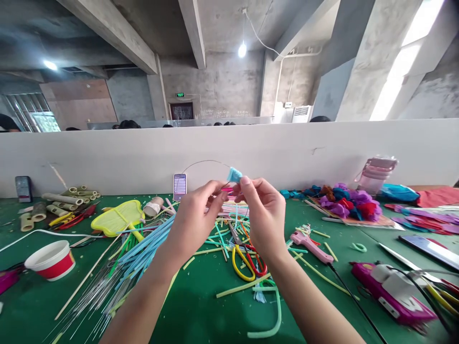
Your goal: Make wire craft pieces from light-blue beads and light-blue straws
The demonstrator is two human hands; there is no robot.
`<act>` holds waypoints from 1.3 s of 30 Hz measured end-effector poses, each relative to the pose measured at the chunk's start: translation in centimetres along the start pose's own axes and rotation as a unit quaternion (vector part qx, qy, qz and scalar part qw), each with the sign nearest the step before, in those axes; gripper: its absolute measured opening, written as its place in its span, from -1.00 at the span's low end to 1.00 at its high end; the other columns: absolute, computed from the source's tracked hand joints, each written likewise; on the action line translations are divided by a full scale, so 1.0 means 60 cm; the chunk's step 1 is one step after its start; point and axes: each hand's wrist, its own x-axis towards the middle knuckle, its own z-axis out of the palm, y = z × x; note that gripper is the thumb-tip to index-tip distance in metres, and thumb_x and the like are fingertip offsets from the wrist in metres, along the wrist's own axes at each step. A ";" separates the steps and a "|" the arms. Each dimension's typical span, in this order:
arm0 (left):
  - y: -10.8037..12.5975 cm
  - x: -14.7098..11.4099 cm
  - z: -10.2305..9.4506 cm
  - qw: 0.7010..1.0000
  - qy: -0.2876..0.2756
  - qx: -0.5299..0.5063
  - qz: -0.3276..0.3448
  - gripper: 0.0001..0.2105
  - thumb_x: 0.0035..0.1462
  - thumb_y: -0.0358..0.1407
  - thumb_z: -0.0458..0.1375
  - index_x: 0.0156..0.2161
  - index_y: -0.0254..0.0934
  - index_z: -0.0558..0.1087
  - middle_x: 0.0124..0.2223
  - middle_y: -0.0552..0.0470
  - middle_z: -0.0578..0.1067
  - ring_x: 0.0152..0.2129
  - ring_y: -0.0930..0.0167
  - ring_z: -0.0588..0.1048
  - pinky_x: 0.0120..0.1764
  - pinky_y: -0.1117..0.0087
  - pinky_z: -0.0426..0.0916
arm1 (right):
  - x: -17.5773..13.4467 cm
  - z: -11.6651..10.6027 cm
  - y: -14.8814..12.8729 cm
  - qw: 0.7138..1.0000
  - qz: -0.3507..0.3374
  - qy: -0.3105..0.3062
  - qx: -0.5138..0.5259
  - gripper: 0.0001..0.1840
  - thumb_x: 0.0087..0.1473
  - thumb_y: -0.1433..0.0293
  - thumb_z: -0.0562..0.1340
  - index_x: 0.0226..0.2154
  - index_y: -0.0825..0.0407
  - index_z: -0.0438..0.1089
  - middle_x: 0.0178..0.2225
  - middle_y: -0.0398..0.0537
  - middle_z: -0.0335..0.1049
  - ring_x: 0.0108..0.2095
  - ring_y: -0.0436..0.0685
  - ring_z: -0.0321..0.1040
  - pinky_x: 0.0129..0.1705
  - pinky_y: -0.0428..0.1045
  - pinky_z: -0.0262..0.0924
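Note:
My left hand (195, 215) and my right hand (267, 212) are raised close together over the middle of the table. In my right hand, thumb and fingers pinch a small light-blue fluffy piece (234, 175), which looks like fuzzy craft stem. My left fingers are closed on a thin dark wire (210, 161) that meets the blue piece and arcs up behind the hands. Below them lie yellow-handled scissors (245, 263), red-handled scissors (258, 265) and cut green stems (244, 285). Beside my left forearm rests a bundle of blue fuzzy stems (145, 253).
On the left are a paper cup (52, 260), a yellow net-like piece (120, 217) and bamboo tubes (66, 203). A pink glue gun (311, 246), a purple power strip (394, 294) and coloured crepe scraps (349, 200) lie right. A phone (180, 186) leans against the white partition (107, 157).

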 end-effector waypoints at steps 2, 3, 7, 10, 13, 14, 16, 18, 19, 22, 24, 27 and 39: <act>-0.005 0.002 -0.004 1.000 -0.003 0.000 -0.005 -0.71 0.38 -0.16 0.04 0.01 -0.22 0.52 -0.28 0.01 0.61 -0.50 0.43 0.53 -0.44 0.46 0.37 | 0.002 -0.001 0.000 0.999 0.021 -0.033 0.007 -0.70 0.19 0.16 0.27 -0.45 0.02 0.40 -0.41 -0.08 0.50 -0.40 0.03 0.39 -0.29 -0.02 0.29; -0.009 0.003 -0.008 1.000 0.001 0.009 -0.004 -0.70 0.38 -0.15 0.04 0.01 -0.21 0.53 -0.31 0.02 0.61 -0.51 0.43 0.52 -0.45 0.46 0.34 | 0.004 -0.003 0.001 0.998 0.031 -0.050 0.009 -0.69 0.18 0.16 0.27 -0.45 0.03 0.40 -0.42 -0.08 0.49 -0.40 0.03 0.39 -0.29 -0.02 0.29; -0.024 0.004 -0.024 0.998 0.026 0.057 0.023 -0.71 0.36 -0.16 0.06 -0.03 -0.21 0.58 -0.21 -0.05 0.64 -0.35 0.35 0.57 -0.33 0.42 0.39 | 0.014 -0.012 0.003 0.992 0.054 -0.105 -0.033 -0.65 0.16 0.11 0.28 -0.45 0.04 0.41 -0.44 -0.09 0.46 -0.41 0.02 0.34 -0.30 -0.03 0.26; -0.035 0.006 -0.031 0.996 0.034 0.079 0.038 -0.73 0.35 -0.18 0.08 -0.07 -0.22 0.60 -0.14 -0.07 0.65 -0.30 0.32 0.58 -0.25 0.38 0.41 | 0.021 -0.019 0.001 0.982 0.063 -0.154 -0.085 -0.62 0.17 0.09 0.26 -0.44 0.06 0.42 -0.44 -0.09 0.45 -0.41 0.02 0.33 -0.32 -0.04 0.24; -0.038 0.006 -0.037 0.997 0.030 0.071 0.032 -0.72 0.35 -0.18 0.08 -0.05 -0.22 0.60 -0.12 -0.06 0.65 -0.28 0.33 0.59 -0.21 0.39 0.42 | 0.033 -0.033 -0.003 0.969 0.061 -0.190 -0.144 -0.58 0.21 0.03 0.20 -0.34 0.07 0.44 -0.37 -0.04 0.49 -0.34 0.06 0.40 -0.29 -0.03 0.26; -0.038 0.006 -0.040 0.997 0.031 0.067 0.028 -0.71 0.35 -0.17 0.08 -0.04 -0.22 0.60 -0.13 -0.06 0.65 -0.28 0.34 0.59 -0.21 0.40 0.42 | 0.038 -0.041 -0.004 0.963 0.059 -0.197 -0.177 -0.56 0.22 0.02 0.18 -0.29 0.07 0.45 -0.34 -0.02 0.51 -0.30 0.08 0.42 -0.27 -0.02 0.27; -0.038 0.006 -0.046 0.997 0.039 0.067 0.018 -0.70 0.34 -0.15 0.08 -0.03 -0.21 0.60 -0.15 -0.06 0.65 -0.33 0.35 0.58 -0.26 0.43 0.42 | 0.047 -0.059 -0.004 0.936 0.057 -0.207 -0.278 -0.58 0.23 0.03 0.17 -0.22 0.05 0.46 -0.27 0.02 0.54 -0.25 0.13 0.46 -0.24 0.01 0.28; -0.039 0.005 -0.050 0.996 0.046 0.072 0.008 -0.69 0.33 -0.12 0.09 -0.03 -0.22 0.60 -0.18 -0.06 0.66 -0.40 0.38 0.56 -0.33 0.45 0.40 | 0.052 -0.076 0.002 0.869 0.060 -0.235 -0.432 -0.63 0.25 0.10 0.15 -0.24 0.05 0.47 -0.23 0.06 0.56 -0.23 0.18 0.47 -0.21 0.05 0.28; -0.040 0.006 -0.052 0.996 0.048 0.074 0.006 -0.68 0.33 -0.12 0.09 -0.03 -0.22 0.60 -0.20 -0.06 0.66 -0.43 0.38 0.55 -0.36 0.45 0.38 | 0.052 -0.082 0.008 0.814 0.071 -0.264 -0.512 -0.66 0.27 0.16 0.13 -0.23 0.07 0.46 -0.21 0.11 0.56 -0.21 0.22 0.48 -0.19 0.07 0.28; -0.043 0.007 -0.055 0.995 0.051 0.081 0.009 -0.68 0.32 -0.13 0.11 -0.03 -0.24 0.61 -0.21 -0.07 0.67 -0.42 0.38 0.55 -0.40 0.46 0.35 | 0.037 -0.084 0.044 0.648 0.137 -0.374 -0.649 -0.72 0.18 0.33 0.22 -0.12 0.16 0.45 -0.08 0.30 0.53 -0.05 0.36 0.47 -0.13 0.12 0.29; -0.046 0.008 -0.058 0.995 0.047 0.087 0.011 -0.69 0.32 -0.14 0.10 -0.04 -0.25 0.61 -0.23 -0.06 0.67 -0.46 0.40 0.54 -0.42 0.47 0.33 | 0.019 -0.075 0.081 0.609 0.178 -0.422 -0.647 -0.59 -0.07 0.40 0.40 -0.11 0.15 0.48 -0.08 0.28 0.54 -0.05 0.40 0.49 -0.17 0.09 0.33; -0.049 0.008 -0.062 0.994 0.036 0.100 0.023 -0.71 0.33 -0.17 0.11 -0.04 -0.25 0.61 -0.22 -0.06 0.67 -0.45 0.40 0.54 -0.39 0.46 0.34 | -0.005 -0.062 0.139 0.563 0.240 -0.453 -0.648 -0.19 -0.37 0.50 0.51 0.05 0.17 0.42 -0.06 0.31 0.54 -0.04 0.47 0.49 -0.20 0.10 0.38; -0.068 0.011 -0.082 0.989 0.035 0.134 0.054 -0.77 0.32 -0.30 0.14 -0.03 -0.23 0.61 -0.28 0.01 0.61 -0.49 0.46 0.46 -0.36 0.45 0.30 | 0.082 -0.145 0.146 0.689 0.293 -0.454 -0.483 -0.41 0.13 0.26 0.22 0.18 0.13 0.29 -0.19 0.10 0.58 -0.31 0.15 0.52 -0.48 -0.09 0.23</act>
